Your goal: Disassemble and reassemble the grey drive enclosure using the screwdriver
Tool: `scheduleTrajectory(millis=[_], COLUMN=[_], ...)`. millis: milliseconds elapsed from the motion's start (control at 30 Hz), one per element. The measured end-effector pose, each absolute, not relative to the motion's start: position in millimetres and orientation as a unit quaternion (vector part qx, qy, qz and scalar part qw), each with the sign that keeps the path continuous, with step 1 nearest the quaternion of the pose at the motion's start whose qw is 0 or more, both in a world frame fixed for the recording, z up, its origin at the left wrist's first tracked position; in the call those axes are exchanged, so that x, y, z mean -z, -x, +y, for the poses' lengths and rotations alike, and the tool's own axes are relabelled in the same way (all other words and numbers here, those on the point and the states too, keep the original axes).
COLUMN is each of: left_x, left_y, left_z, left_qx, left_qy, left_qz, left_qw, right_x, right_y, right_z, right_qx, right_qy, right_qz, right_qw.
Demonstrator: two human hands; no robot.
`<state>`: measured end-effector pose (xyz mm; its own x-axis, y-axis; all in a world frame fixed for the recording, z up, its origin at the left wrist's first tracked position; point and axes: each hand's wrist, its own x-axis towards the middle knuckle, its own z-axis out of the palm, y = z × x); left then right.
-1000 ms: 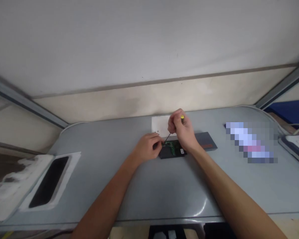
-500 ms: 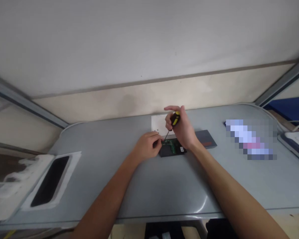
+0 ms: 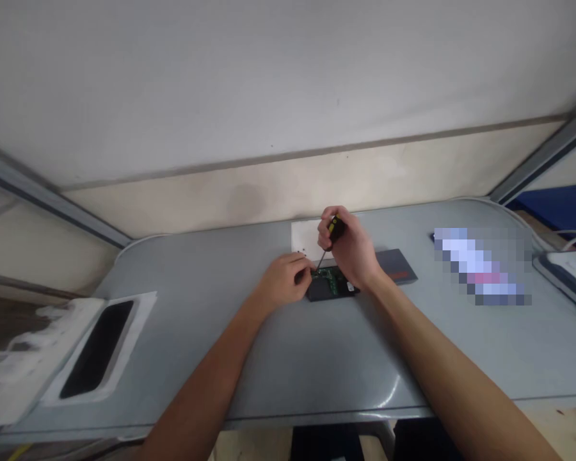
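My right hand [image 3: 348,246] is wrapped round a black and yellow screwdriver [image 3: 336,229]. Its thin shaft slants down to the upper left part of an opened black device with a green circuit board [image 3: 333,283]. At the device's left edge is my left hand [image 3: 284,280], its thumb and fingers pinched together by the screwdriver's tip. Whatever lies between those fingertips is too small to make out. Behind the device, a white sheet [image 3: 307,235] carries several tiny dark bits. A dark grey flat panel [image 3: 396,266] lies to the right, partly behind my right wrist.
On the grey table [image 3: 201,269], a black phone-shaped object [image 3: 97,349] rests on white paper at the left, beside a white strip [image 3: 43,365]. A pixelated item [image 3: 482,266] lies at the right, near a white and dark device [image 3: 569,275]. A wall stands behind.
My right hand's forefinger, stretched out before, has curled in round the top of the screwdriver handle. My left hand has stayed in place.
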<state>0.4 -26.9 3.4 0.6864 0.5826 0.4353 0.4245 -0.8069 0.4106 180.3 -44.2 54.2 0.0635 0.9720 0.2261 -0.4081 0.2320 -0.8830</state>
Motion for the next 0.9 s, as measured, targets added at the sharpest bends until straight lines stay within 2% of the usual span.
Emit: scheduleTrajectory(millis=[333, 533, 733, 900], left_x=[-0.4, 0.2, -1.8, -1.8], left_y=[-0.1, 0.0, -1.3, -1.9], left_z=[-26.5, -26.4, -27.5, -27.6], left_qx=[-0.269, -0.271, -0.259, -0.254], left_qy=[-0.912, -0.914, -0.916, -0.918], left_qz=[0.281, 0.279, 0.285, 0.286], left_qw=[0.129, 0.117, 0.115, 0.106], right_x=[-53.0, -57.0, -52.0, -57.0], right_y=[-184.5, -183.5, -179.6, -177.3], right_z=[-44.1, -46.4, -47.8, -49.4], right_qx=[-0.492, -0.498, -0.484, -0.492], right_qy=[0.358, 0.366, 0.347, 0.358], right_qz=[-0.425, -0.467, -0.437, -0.444], right_qw=[0.670, 0.632, 0.674, 0.658])
